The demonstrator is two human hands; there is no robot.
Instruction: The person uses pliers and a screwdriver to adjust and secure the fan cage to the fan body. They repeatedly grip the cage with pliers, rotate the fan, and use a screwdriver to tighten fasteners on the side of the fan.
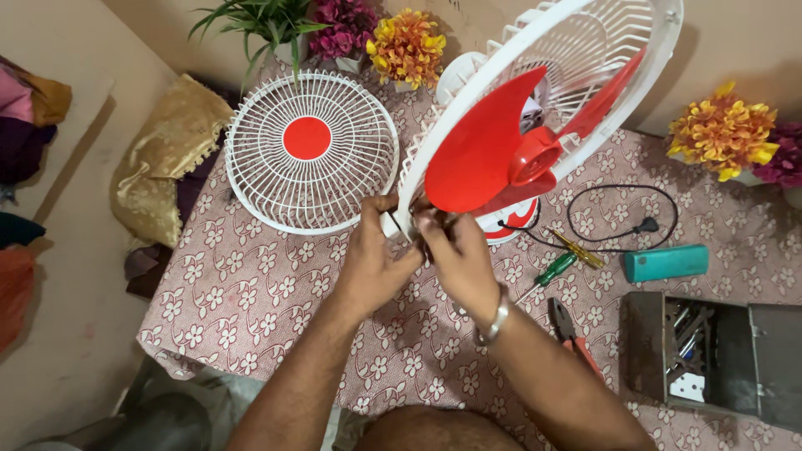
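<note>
**Both hands at the lower rim of the fan's rear guard**

I see the table fan [535,125] tilted over the flowered tablecloth [251,292], its white rear guard [660,50] a wide ring of thin ribs, with glossy red blades [480,146] and a red hub [535,157] in front of it. My left hand [372,263] has its fingers curled shut around the lower edge of that ring; my right hand [455,255], a metal bangle [494,321] on the wrist, pinches the same spot, though I cannot tell what small part it grips there. The loose front guard [311,150], white wire with a red centre disc, lies flat to the left of the fan. To the right lie a green-handled screwdriver [551,271], pliers [568,330], a teal case [666,263], a black cord [622,219] and an open metal toolbox [714,359].
</note>
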